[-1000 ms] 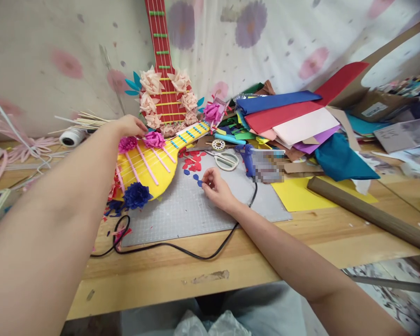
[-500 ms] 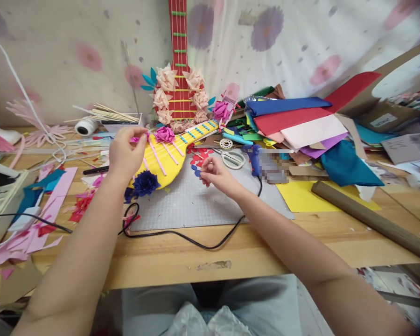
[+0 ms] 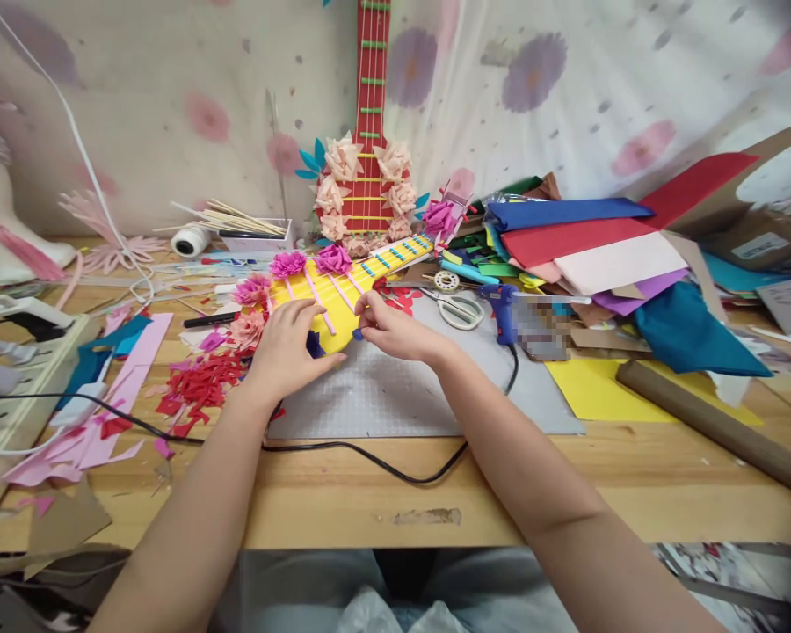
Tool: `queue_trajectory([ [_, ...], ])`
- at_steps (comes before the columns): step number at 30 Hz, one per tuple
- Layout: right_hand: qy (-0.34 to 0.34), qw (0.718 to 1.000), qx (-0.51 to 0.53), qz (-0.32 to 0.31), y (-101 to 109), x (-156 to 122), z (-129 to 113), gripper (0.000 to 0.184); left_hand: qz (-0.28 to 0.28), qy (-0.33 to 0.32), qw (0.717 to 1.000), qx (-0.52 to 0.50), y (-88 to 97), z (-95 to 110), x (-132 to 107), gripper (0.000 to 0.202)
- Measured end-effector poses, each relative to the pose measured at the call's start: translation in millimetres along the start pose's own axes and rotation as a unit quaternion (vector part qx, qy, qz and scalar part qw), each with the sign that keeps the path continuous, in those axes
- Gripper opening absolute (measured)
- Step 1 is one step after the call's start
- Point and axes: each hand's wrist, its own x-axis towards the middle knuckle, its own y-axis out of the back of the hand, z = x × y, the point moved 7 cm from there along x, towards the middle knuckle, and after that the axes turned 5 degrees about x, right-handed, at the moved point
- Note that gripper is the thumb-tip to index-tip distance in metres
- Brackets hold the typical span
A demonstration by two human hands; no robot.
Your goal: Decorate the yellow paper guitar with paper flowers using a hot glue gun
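A yellow paper guitar [image 3: 343, 294] with pink strips and magenta paper flowers lies across a grey cutting mat [image 3: 409, 396]. My left hand [image 3: 288, 350] rests on its lower body, fingers curled over the dark blue flower, which is mostly hidden. My right hand [image 3: 388, 327] is at the guitar's lower edge, fingertips pinched on something I cannot make out. Small red and blue paper bits [image 3: 402, 299] lie just behind the right hand.
A red paper guitar [image 3: 369, 132] with peach flowers leans on the wall. Scissors [image 3: 458, 308] and a blue glue gun [image 3: 504, 312] lie behind the mat, its black cord [image 3: 369, 457] crossing the front. Coloured paper sheets [image 3: 599, 246] pile right; a brown roll [image 3: 712, 422], red scraps [image 3: 198, 387] left.
My left hand came down from the guitar's upper part to its lower body over the blue flower. My right hand moved left to the guitar's edge. The view shifted left.
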Motion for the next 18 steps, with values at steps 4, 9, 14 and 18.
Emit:
queue_trajectory([
  [4, -0.001, 1.000, 0.022, 0.006, -7, 0, 3, 0.024, -0.020, -0.013, 1.000, 0.011, -9.1, 7, 0, 0.056],
  [9, -0.033, 0.995, 0.099, 0.010, -17, 4, 13, 0.023, -0.025, -0.019, 0.999, -0.021, -6.1, 1, 1, 0.046],
  [14, -0.103, 0.982, 0.159, 0.019, -28, 9, 18, 0.028, -0.028, 0.034, 0.997, -0.062, 2.7, -20, 0, 0.041],
  [18, -0.151, 0.978, 0.139, 0.019, -31, 16, 9, 0.030, -0.048, 0.064, 0.994, -0.077, 5.6, -30, -1, 0.041],
])
